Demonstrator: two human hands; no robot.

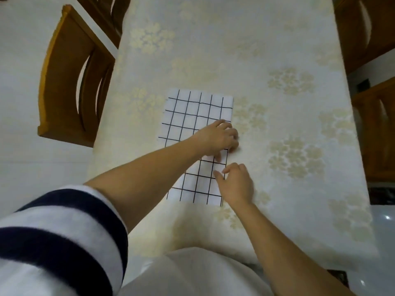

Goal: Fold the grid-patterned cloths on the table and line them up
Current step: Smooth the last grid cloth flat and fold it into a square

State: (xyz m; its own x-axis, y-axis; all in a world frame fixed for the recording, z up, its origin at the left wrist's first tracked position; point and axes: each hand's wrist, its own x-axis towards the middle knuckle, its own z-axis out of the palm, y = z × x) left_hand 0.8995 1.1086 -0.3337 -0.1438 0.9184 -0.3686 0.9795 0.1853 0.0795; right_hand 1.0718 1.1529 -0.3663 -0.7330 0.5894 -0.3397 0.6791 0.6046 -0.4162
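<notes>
Head view, the only one we've got. Grid cloth (192,116) lies flat on the table (277,50), mid-table and a bit left of centre, a long narrow strip running away from the person. White w/ black grid lines, edges fairly straight, far end squared off. A faint crease runs down the far half. Looks doubled over, i.e. at least one fold in, tho the layers aren't clear from up here. Could be one long piece or two folded ones set end to end. The left forearm crosses right over the middle, so can't tell.

Left hand (218,136) reaches across the strip to its right edge, about halfway along. Fingers curl at that edge, thumb down on the fabric, so it reads as gripping the edge. Right hand (236,184) sits just nearer on the same edge, thumb & forefinger nipped on the hem, other fingers loosely bent. Hands are close together, not touching.

Progress, my read: partway. The strip is too long to call finished and prob needs another fold, short end to short end. No other grid cloths in sight, no finished row, so lining-up isn't started as far as this shows.

Around it: wooden chair (70,82) off the table's left side, and a striped sleeve (53,231) pushed up the left arm.
</notes>
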